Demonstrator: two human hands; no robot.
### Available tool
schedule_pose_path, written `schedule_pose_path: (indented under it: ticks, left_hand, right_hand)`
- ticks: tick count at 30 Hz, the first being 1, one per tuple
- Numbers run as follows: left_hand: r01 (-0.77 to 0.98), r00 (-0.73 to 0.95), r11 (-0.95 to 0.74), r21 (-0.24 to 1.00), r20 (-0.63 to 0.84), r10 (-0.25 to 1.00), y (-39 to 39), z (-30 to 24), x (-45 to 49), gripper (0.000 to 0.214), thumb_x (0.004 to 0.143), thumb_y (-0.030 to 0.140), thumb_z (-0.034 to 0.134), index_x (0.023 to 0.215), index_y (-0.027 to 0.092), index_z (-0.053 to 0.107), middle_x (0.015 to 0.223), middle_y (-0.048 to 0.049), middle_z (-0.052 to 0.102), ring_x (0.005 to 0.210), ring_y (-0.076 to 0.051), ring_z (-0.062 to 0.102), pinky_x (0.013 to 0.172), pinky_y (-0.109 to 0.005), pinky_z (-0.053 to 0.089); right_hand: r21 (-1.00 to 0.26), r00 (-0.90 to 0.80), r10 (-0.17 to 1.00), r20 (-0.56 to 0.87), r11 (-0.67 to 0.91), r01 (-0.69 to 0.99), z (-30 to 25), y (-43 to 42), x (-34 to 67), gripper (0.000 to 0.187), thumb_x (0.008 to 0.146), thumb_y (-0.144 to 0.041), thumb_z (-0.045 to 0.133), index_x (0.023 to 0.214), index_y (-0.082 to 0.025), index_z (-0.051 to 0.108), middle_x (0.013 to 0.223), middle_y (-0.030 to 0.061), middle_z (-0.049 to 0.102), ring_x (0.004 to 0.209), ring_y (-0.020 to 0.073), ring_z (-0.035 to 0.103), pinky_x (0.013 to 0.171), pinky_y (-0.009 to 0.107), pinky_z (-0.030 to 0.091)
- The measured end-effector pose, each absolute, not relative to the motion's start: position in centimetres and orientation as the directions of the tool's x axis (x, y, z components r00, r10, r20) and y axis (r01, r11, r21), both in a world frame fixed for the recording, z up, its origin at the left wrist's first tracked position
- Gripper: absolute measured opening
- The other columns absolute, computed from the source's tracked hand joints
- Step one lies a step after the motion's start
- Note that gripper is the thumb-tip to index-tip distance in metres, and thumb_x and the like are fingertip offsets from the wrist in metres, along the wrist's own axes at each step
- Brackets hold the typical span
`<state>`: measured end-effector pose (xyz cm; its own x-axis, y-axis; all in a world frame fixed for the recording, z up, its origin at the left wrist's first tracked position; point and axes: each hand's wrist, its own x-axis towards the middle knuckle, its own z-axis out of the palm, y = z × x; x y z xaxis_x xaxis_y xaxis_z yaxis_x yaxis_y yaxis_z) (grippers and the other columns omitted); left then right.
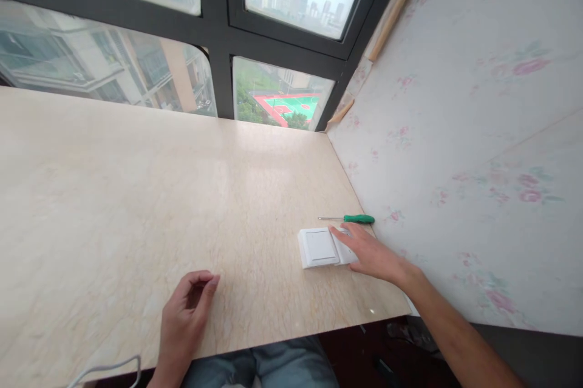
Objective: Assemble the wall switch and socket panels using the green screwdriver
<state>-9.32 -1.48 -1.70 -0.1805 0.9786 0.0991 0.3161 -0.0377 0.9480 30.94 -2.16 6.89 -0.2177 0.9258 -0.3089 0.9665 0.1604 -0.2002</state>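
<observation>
Right hand (371, 254) flat on glossy white square switch plate (319, 247).

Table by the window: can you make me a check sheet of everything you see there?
Surface: beige marble-look table, smooth and glossy.
Job's things: white switch plate lying flat near the table's right edge; green screwdriver lying just behind it, not touching it, close to the wall.
Clutter: nothing seen.
Hands: right hand open, fingers on the switch plate's right side; left hand loosely curled on the table, holding nothing.
Cables: one white cable at the front left edge.
Surroundings: dark-framed window behind the table; flowered wall on the right.
</observation>
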Motion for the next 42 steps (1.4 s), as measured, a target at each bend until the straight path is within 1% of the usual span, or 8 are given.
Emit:
schedule_pose_path:
  ticks: [7, 15, 23, 26, 29, 33, 39, 42]
  left_hand:
    - [0.231, -0.124, -0.286, 0.930, 0.320, 0.939, -1.7, -0.8, -8.7, 0.013, 0.087, 0.029, 0.065, 0.078, 0.020, 0.059, 0.074, 0.0005, 0.065, 0.067, -0.013, 0.066, 0.062, -0.021, 0.056]
    - [0.431, 0.144, -0.561, 0.707, 0.559, 0.816, -2.7, -0.5, -8.1, 0.018, 0.090, 0.006, 0.056, 0.082, 0.021, 0.063, 0.078, -0.0011, 0.068, 0.073, -0.013, 0.066, 0.066, -0.023, 0.052]
    - [0.468, 0.116, -0.612, 0.637, 0.642, 0.758, -3.1, -0.6, -8.3, 0.017, 0.089, 0.003, 0.060, 0.084, 0.020, 0.063, 0.080, -0.0023, 0.066, 0.073, -0.014, 0.062, 0.066, -0.025, 0.051]
    - [0.487, 0.069, -0.608, 0.626, 0.667, 0.742, -3.0, -0.4, -8.3, 0.014, 0.089, 0.007, 0.061, 0.084, 0.020, 0.062, 0.080, -0.0024, 0.065, 0.074, -0.014, 0.061, 0.066, -0.026, 0.051]
    - [0.552, 0.012, -0.557, 0.621, 0.662, 0.749, -3.0, -0.3, -8.3, 0.009, 0.090, 0.024, 0.067, 0.085, 0.020, 0.060, 0.087, -0.0050, 0.066, 0.082, -0.018, 0.063, 0.073, -0.031, 0.053]
    - [0.661, -0.036, -0.434, 0.612, 0.604, 0.796, -2.9, -0.2, -8.5, 0.032, 0.087, 0.046, 0.068, 0.105, 0.020, 0.060, 0.111, -0.0126, 0.066, 0.105, -0.027, 0.062, 0.090, -0.043, 0.051]
    - [0.732, -0.069, -0.339, 0.591, 0.559, 0.826, -2.8, -0.7, -8.6, 0.046, 0.087, 0.051, 0.067, 0.118, 0.019, 0.055, 0.127, -0.0173, 0.060, 0.121, -0.032, 0.057, 0.099, -0.048, 0.044]
    - [0.748, -0.074, -0.340, 0.570, 0.581, 0.811, -2.7, -0.8, -8.5, 0.048, 0.086, 0.053, 0.067, 0.117, 0.018, 0.056, 0.127, -0.0176, 0.061, 0.121, -0.033, 0.058, 0.100, -0.047, 0.044]
  right_hand:
    - [-0.261, -0.382, 0.901, -0.204, 0.326, 0.909, 5.7, -0.7, 25.9, 0.086, 0.069, -0.005, 0.061, 0.150, -0.022, 0.037, 0.146, 0.0177, 0.043, 0.140, 0.0327, 0.039, 0.113, 0.050, 0.037]
    - [-0.288, -0.506, 0.847, -0.166, 0.449, 0.846, 6.1, 0.9, 19.1, 0.080, 0.072, -0.007, 0.060, 0.148, -0.016, 0.039, 0.143, 0.0213, 0.044, 0.136, 0.0343, 0.040, 0.111, 0.052, 0.038]
    - [-0.320, -0.568, 0.810, -0.147, 0.504, 0.802, 6.2, 1.6, 15.3, 0.079, 0.070, -0.011, 0.066, 0.145, -0.016, 0.042, 0.138, 0.0206, 0.047, 0.131, 0.0347, 0.042, 0.108, 0.053, 0.038]
    - [-0.330, -0.582, 0.804, -0.121, 0.521, 0.788, 6.1, 1.7, 14.4, 0.079, 0.070, -0.013, 0.067, 0.144, -0.017, 0.042, 0.135, 0.0196, 0.049, 0.128, 0.0340, 0.044, 0.107, 0.053, 0.039]
    - [-0.333, -0.593, 0.798, -0.104, 0.534, 0.777, 6.0, 1.8, 13.4, 0.078, 0.069, -0.015, 0.068, 0.143, -0.013, 0.044, 0.131, 0.0211, 0.050, 0.124, 0.0348, 0.045, 0.104, 0.052, 0.039]
    - [-0.355, -0.588, 0.806, -0.069, 0.531, 0.769, 5.6, 1.7, 11.8, 0.078, 0.069, -0.020, 0.073, 0.142, -0.015, 0.045, 0.128, 0.0201, 0.052, 0.120, 0.0351, 0.048, 0.101, 0.052, 0.041]
    - [-0.440, -0.597, 0.802, 0.001, 0.536, 0.720, 5.3, 1.0, 10.9, 0.081, 0.071, -0.029, 0.081, 0.142, -0.016, 0.045, 0.138, 0.0218, 0.050, 0.131, 0.0369, 0.044, 0.109, 0.055, 0.036]
    - [-0.543, -0.589, 0.805, 0.075, 0.528, 0.653, 5.8, 0.4, 11.2, 0.065, 0.078, -0.029, 0.077, 0.136, -0.018, 0.051, 0.142, 0.0193, 0.050, 0.135, 0.0342, 0.042, 0.111, 0.055, 0.035]
